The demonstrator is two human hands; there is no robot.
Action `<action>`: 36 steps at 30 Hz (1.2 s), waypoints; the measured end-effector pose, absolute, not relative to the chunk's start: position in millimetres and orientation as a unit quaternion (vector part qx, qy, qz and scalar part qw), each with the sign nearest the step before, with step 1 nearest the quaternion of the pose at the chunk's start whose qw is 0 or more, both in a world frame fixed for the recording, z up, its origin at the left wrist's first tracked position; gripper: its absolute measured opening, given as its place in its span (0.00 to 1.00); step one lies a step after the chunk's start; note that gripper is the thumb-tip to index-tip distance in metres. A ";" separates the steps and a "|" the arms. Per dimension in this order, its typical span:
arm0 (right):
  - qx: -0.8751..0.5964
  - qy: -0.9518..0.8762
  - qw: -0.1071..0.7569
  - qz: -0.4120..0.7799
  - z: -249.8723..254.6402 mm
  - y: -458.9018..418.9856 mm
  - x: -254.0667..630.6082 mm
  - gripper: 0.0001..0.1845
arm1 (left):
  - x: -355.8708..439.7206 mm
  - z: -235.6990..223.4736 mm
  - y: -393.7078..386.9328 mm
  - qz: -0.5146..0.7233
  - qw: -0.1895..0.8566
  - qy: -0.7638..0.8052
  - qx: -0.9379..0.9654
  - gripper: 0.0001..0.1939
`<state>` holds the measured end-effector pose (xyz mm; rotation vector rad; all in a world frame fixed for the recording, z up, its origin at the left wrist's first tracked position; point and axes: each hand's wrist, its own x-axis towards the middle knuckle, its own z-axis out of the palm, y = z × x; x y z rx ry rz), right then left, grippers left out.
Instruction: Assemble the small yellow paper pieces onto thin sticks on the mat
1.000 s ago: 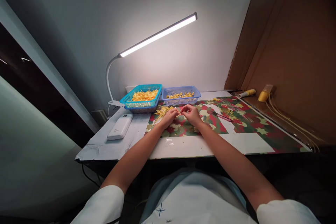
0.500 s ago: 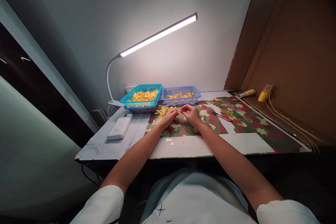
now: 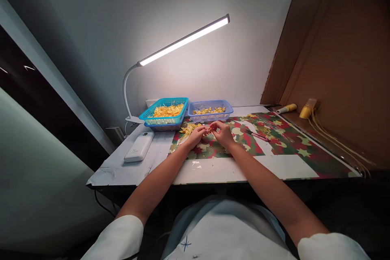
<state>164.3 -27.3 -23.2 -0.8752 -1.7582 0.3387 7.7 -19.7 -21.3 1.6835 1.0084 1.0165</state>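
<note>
Left hand: the person's left hand (image 3: pixel 197 136) is over the camouflage-patterned sheet (image 3: pixel 243 146), fingers closed on one side of a small yellow piece (image 3: pixel 209 131).
Right hand: the right hand (image 3: pixel 224 134) faces it, thumb and fingers pinched in on the other side of that piece.
Small yellow piece: between the two sets of fingertips, mostly hidden by them; from here I can't make out its shape.
Yellow bundle: a loose bundle of yellow strands (image 3: pixel 188 130) lies on the sheet, just beside the left hand.
Baskets: behind the hands, a teal basket (image 3: pixel 146 118) of yellow-orange strips sits on a blue one (image 3: pixel 164 128); a periwinkle basket (image 3: pixel 211 118) of small golden pieces stands to their right.
Snips: pink-handled snips (image 3: pixel 258 135) lie on the sheet, right of the right hand.
Power bank: the white power bank (image 3: pixel 139 147) lies on the table's left part.
Lamp: the lit desk lamp (image 3: pixel 184 41) slants above the baskets.
Spools: two yellow thread spools (image 3: pixel 287 108) (image 3: pixel 307 109) are at the far right, near the cardboard (image 3: pixel 338 61).
</note>
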 end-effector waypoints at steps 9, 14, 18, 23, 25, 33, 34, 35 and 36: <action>-0.339 -0.756 0.539 0.152 -24.6 -27.2 164.0 0.08 | 6.6 -23.7 -15.8 0.438 0.446 0.398 0.671 0.07; -0.367 -0.748 0.537 0.130 -26.2 -24.4 165.2 0.02 | 5.9 -26.8 -13.7 0.432 0.443 0.388 0.683 0.09; -0.374 -0.739 0.549 0.110 -24.0 -22.4 168.5 0.02 | 5.3 -27.6 -12.7 0.436 0.441 0.372 0.690 0.13; -0.390 -0.715 0.565 0.130 -20.7 -21.3 173.3 0.02 | 5.9 -27.2 -13.2 0.439 0.426 0.369 0.700 0.18; -0.401 -0.708 0.567 0.132 -19.2 -21.9 174.5 0.02 | 6.0 -27.3 -13.1 0.441 0.424 0.375 0.696 0.19; -0.414 -0.702 0.549 0.185 -17.5 -22.3 176.1 0.03 | 4.7 -31.4 -7.6 0.462 0.399 0.392 0.688 0.20; -0.414 -0.702 0.548 0.188 -17.8 -21.8 176.4 0.03 | 4.6 -31.8 -7.1 0.463 0.397 0.394 0.687 0.20; -0.413 -0.703 0.547 0.190 -18.1 -21.3 176.6 0.03 | 4.6 -32.1 -6.7 0.463 0.397 0.396 0.687 0.20; -0.412 -0.703 0.547 0.191 -18.2 -21.0 176.8 0.03 | 4.6 -32.4 -6.5 0.462 0.398 0.396 0.687 0.20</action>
